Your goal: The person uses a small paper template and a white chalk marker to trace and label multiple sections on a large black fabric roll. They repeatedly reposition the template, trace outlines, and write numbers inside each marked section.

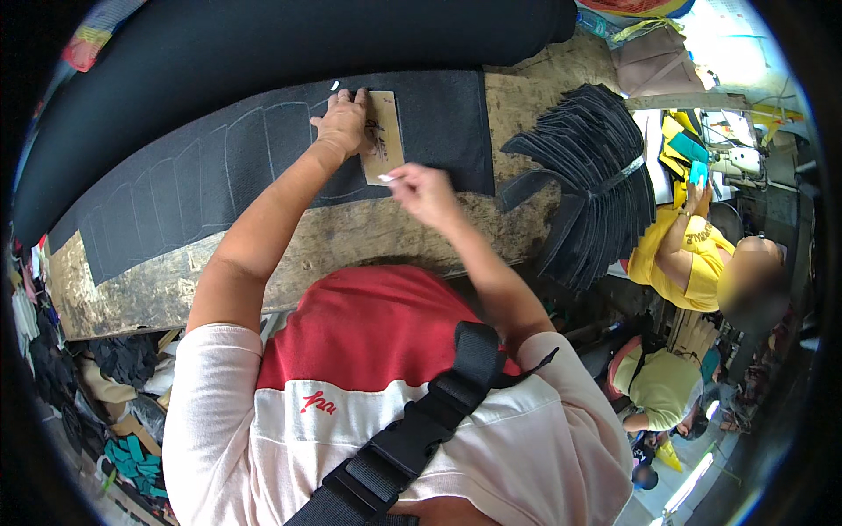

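Observation:
A brown card template [383,145] with dark handwriting lies on a long strip of black fabric [447,131]. My left hand [345,123] rests with its fingers spread at the template's left edge, pressing it to the cloth. At the template's lower end my right hand [428,195], slightly blurred, pinches a small piece of white chalk [387,178]. Pale chalk outlines [206,162] of repeated panel shapes run along the fabric to the left. Another small white bit [334,85] lies just beyond my left fingertips.
A big roll of black fabric [289,35] lies along the back of the worn wooden table [351,223]. To the right sits a tied stack of dark cut pieces [596,188]. Farther right, a person in yellow [688,263] works by a sewing machine [735,160]; another person [658,381] sits nearer.

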`<state>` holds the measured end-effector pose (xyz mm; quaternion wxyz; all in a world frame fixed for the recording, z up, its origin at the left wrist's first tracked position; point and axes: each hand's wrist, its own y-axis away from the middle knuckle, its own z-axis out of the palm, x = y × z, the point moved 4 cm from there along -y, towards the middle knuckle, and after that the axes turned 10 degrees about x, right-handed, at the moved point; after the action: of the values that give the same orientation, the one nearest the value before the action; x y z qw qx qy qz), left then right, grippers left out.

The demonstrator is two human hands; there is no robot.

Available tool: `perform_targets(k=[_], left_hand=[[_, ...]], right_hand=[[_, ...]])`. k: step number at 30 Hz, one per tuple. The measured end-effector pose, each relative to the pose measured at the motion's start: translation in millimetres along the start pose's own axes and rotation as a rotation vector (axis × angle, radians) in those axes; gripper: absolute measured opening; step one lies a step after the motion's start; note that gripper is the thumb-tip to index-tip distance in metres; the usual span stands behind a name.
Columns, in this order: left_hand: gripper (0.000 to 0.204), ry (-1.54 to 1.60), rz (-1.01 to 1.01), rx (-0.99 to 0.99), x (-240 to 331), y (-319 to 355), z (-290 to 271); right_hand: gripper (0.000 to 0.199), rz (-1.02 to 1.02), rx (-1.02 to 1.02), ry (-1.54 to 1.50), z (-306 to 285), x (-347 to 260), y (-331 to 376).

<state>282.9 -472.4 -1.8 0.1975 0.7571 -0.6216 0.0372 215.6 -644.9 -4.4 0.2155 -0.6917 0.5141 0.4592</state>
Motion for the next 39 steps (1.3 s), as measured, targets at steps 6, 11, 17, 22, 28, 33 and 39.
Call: perform_targets(k=[6, 11, 17, 22, 28, 33, 39], left_hand=[[0.105, -0.028, 0.000, -0.010, -1.5, 1.0, 3.8], [0.055, 0.208, 0.101, 0.302, 1.9, 8.5, -16.9], [0.022, 0.631, 0.766, 0.777, 47.5, 65.4, -41.3], [0.049, 0.651, 0.790, 0.495, 59.8, 57.2, 9.7], [0.080, 0.095, 0.502, 0.317, 34.0, 31.7, 54.4], [0.080, 0.036, 0.505, 0.219, 31.7, 29.9, 60.6], [0.081, 0.082, 0.511, 0.220, 29.6, 31.0, 57.6]], right_hand=[[0.015, -0.064, 0.096, 0.444, 12.7, 5.7, -2.3], [0.011, -0.019, 0.404, 0.515, -62.7, -4.6, 6.1], [0.033, 0.229, 0.342, -1.019, -96.6, 5.7, -24.5], [0.050, 0.158, 0.400, -0.599, -77.5, 46.6, -47.9], [0.041, 0.218, 0.497, -0.526, -36.7, 87.5, -27.2], [0.036, 0.112, 0.491, -0.268, -40.3, 93.1, -31.1], [0.033, 0.137, 0.460, -0.204, -47.4, 92.1, -30.4]])
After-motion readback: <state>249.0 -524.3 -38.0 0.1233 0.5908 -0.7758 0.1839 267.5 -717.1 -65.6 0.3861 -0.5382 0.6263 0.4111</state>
